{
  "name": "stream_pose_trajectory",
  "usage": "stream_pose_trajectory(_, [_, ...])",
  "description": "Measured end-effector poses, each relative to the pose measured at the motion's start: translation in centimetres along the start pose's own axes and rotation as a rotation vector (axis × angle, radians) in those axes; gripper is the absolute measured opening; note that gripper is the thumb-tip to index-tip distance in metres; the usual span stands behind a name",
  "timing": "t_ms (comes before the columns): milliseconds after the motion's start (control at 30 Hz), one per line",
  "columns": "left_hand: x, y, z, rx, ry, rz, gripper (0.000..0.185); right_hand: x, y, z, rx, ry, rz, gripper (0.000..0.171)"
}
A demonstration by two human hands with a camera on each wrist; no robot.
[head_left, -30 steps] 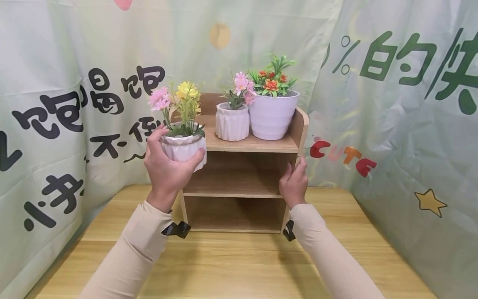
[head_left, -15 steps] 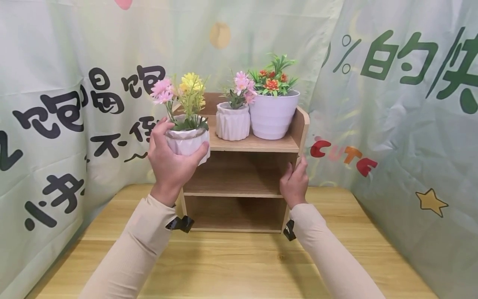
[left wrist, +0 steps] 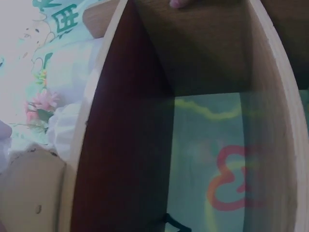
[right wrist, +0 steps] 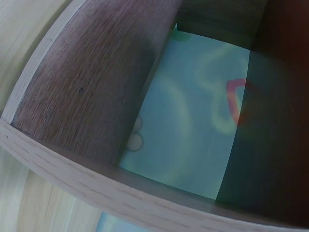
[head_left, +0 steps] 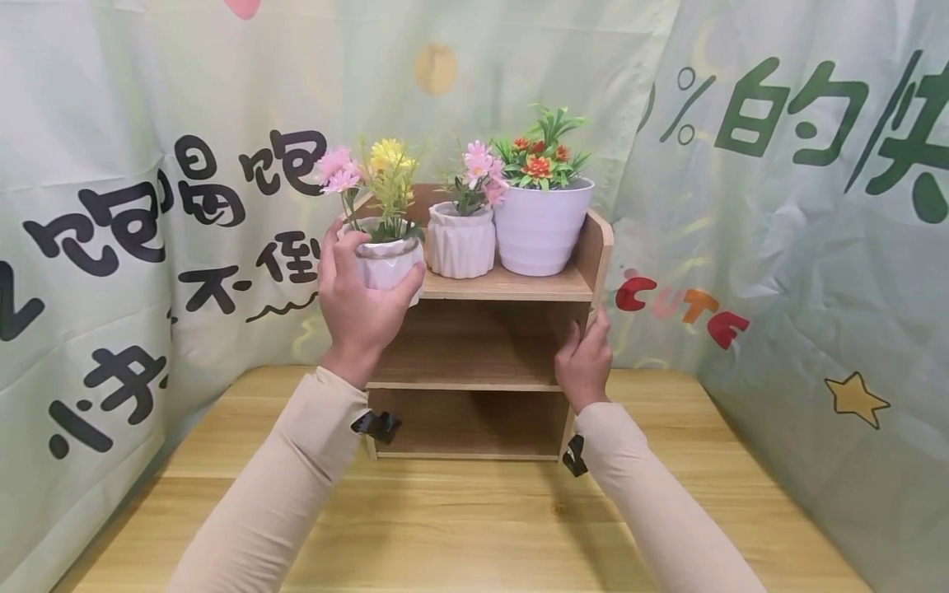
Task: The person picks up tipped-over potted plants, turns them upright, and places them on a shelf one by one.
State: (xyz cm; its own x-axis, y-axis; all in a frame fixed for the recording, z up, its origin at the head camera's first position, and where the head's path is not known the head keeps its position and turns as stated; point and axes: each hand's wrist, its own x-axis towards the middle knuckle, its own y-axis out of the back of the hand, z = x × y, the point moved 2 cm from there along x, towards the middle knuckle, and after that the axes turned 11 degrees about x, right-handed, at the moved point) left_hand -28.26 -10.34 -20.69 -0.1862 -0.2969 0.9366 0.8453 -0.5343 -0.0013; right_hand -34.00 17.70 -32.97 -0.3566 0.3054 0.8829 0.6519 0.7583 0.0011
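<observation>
My left hand [head_left: 359, 292] grips a white flowerpot [head_left: 389, 268] with pink and yellow artificial flowers, thumb across its front and fingers on the left side. This pot is upright at the left end of the top board, overlapping the front edge; whether it touches the board cannot be told. The left wrist view shows its pale underside [left wrist: 31, 191] beside the board. A small wooden shelf [head_left: 511, 288] stands on the table, its right side panel held by my right hand [head_left: 586, 358]. The right wrist view shows only the shelf's inside [right wrist: 91, 82], with no hand.
On the top board stand a ribbed white pot [head_left: 461, 243] with pink flowers and a larger white pot [head_left: 544, 226] with red-orange flowers, side by side at the right. The shelf's raised right end [head_left: 596, 247] borders them. Printed curtains [head_left: 778, 263] surround the wooden table [head_left: 460, 527].
My left hand has carried the pink-and-yellow flowerpot right and slightly up in the view, closer to the ribbed pot. The right hand stays on the shelf's side panel.
</observation>
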Motion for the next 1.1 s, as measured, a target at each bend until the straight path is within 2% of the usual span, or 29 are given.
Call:
stream_pose_trajectory(333, [-0.3, -1.2, 0.2, 0.039, 0.002, 0.016, 0.062, 0.0, 0.0, 0.1, -0.002, 0.013, -0.002, 0.042])
stream_pose_trajectory(533, [-0.3, -1.6, 0.3, 0.067, -0.004, -0.023, 0.065, 0.2, -0.1, 0.0, -0.003, 0.016, 0.009, 0.042])
stream_pose_trajectory(700, [-0.4, -2.1, 0.5, 0.136, -0.018, -0.07, 0.07, 0.2, -0.1, 0.0, 0.0, 0.022, 0.013, 0.042])
stream_pose_trajectory(1100, [-0.4, -3.7, 0.1, 0.184, -0.021, -0.07, 0.074, 0.0, 0.0, -0.1, 0.013, 0.023, 0.012, 0.042])
